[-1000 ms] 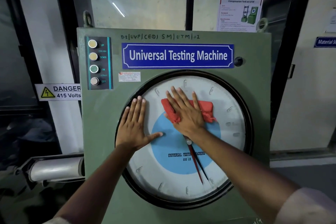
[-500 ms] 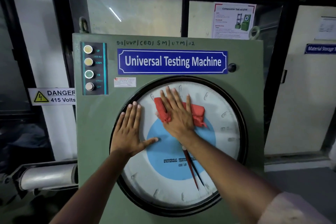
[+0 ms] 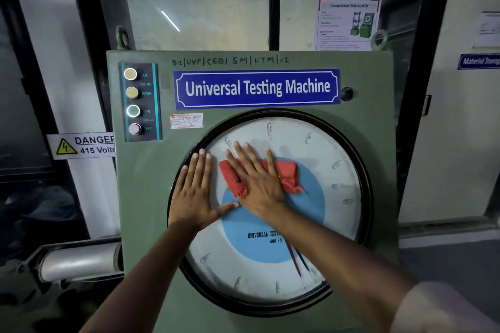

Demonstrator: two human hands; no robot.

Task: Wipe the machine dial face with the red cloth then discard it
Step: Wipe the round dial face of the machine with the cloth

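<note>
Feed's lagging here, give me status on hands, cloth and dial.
Right hand flat, pressing red cloth on dial face. Left hand flat, bracing at dial's left rim. Nothing in the way.

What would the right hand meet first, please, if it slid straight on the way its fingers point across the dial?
Probably the 550 mark, then the dial's black rim. The right hand points up-left, pressing the red cloth.

Both arms reach forward, left hand [image 3: 195,194] and right hand [image 3: 257,181] flat, fingers spread.
</note>
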